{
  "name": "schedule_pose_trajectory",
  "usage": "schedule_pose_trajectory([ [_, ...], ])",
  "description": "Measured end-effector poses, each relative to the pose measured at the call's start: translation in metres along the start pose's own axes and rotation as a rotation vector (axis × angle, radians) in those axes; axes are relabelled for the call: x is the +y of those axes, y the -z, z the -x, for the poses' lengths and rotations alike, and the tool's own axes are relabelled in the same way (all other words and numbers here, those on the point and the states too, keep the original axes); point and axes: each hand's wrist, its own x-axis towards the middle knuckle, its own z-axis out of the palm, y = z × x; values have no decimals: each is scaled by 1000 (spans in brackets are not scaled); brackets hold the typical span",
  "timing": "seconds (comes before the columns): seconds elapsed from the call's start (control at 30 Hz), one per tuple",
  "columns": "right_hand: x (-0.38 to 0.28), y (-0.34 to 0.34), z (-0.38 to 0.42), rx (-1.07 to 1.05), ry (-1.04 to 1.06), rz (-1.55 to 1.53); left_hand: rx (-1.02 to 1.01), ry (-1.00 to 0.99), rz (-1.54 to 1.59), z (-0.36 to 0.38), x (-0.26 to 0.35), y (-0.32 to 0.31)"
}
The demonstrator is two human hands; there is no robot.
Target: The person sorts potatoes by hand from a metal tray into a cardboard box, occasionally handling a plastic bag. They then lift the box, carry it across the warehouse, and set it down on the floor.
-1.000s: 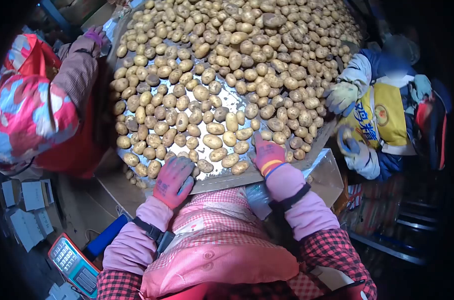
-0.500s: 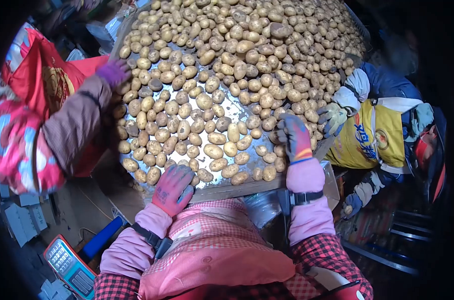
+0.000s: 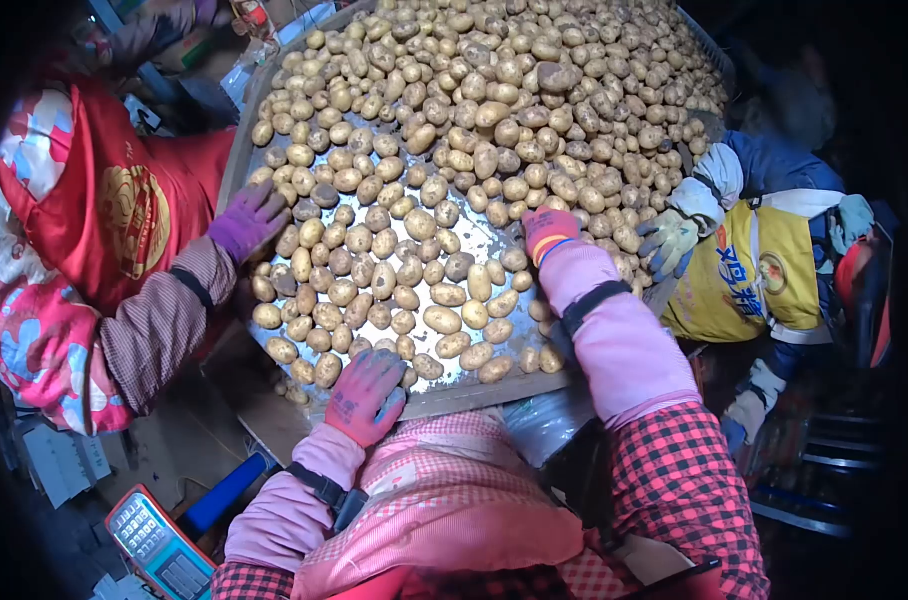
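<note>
**Both my hands on the potatoes**

My left hand (image 3: 366, 395) lies at the near edge of the metal table (image 3: 474, 392), fingers spread over potatoes (image 3: 444, 320). My right hand (image 3: 547, 232) reaches into the pile; I cannot tell how its fingers stand. A co-worker's purple glove (image 3: 248, 220) touches potatoes at the left.

Place: a potato sorting and packing workplace.
Table: a wide metal sorting table (image 3: 474, 235) heaped with potatoes (image 3: 494, 110).
People: gloved workers in aprons crowd its sides.
Equipment: a weighing scale (image 3: 159, 545) sits near cardboard boxes (image 3: 59, 460).
</note>
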Motion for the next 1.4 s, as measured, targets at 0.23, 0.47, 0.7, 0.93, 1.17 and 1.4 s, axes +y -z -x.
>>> schedule_pose_trajectory([
  [0.23, -22, -13, 92, 418, 80, -999, 159, 179, 631, -20, 20, -6],
  [0.47, -14, -51, 144, 419, 143, -1205, -377, 756, 1650, -50, 20, -15],
  [0.7, 37, -27, 32, 360, 305, -314, -380, 758, 1815, -41, 28, -30],
  [0.93, 13, 9, 8, -150, 244, 50, -309, 711, 1769, -20, 25, -17],
  [1.17, 21, -5, 107, -380, 337, -1675, -260, 756, 1716, -11, 43, -7],
  [1.4, 23, -34, 181, -234, 353, -1980, -403, 705, 1557, -13, 57, -17],
])
